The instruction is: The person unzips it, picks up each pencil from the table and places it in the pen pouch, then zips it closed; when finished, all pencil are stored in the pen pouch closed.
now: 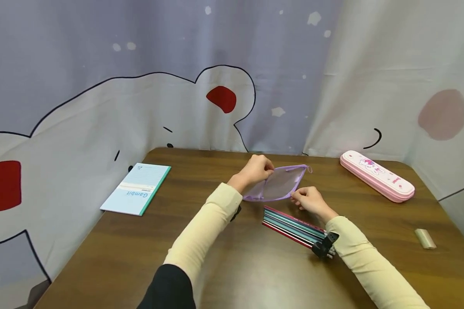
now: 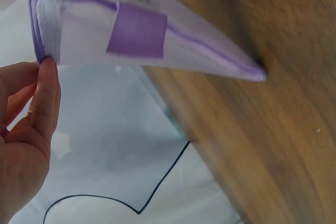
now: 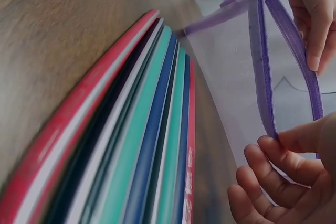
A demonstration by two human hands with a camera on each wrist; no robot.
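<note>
Purple pouch (image 1: 282,183) held up with its mouth parted

Nearest me, two pale yellow sleeves (image 1: 375,262) reach in over the brown table (image 1: 232,266); the left one meets black cloth lower down. Off to the right lies a small pale eraser (image 1: 425,238), well apart from the hands. Between the forearms I see pencils (image 1: 291,226) in red, green, dark blue and black, some striped with white, lying side by side on a slant. A black wrist camera (image 1: 322,246) hides part of their nearer ends.

Just beyond them, the right hand (image 1: 311,200) pinches one zip edge between thumb and forefinger, its other fingers loosely bent. The pouch is between the hands, past the pencils: see-through pale mesh, thin and limp, bordered in purple. From the right wrist I can see the two strips of its zip (image 3: 260,66) standing apart, meeting at the top. My left wrist view gives me a plain purple tab (image 2: 137,31) on its side and a pointed corner close to the table; I cannot tell whether they touch. A small loop (image 1: 309,169) sticks out at the right end.

The left hand (image 1: 256,168) pinches the far edge, thumb against fingertip. Farther off are a light blue notebook (image 1: 137,189) with a green edge, left, and a pink case (image 1: 377,176), right. A printed curtain (image 1: 286,86) hangs behind.
</note>
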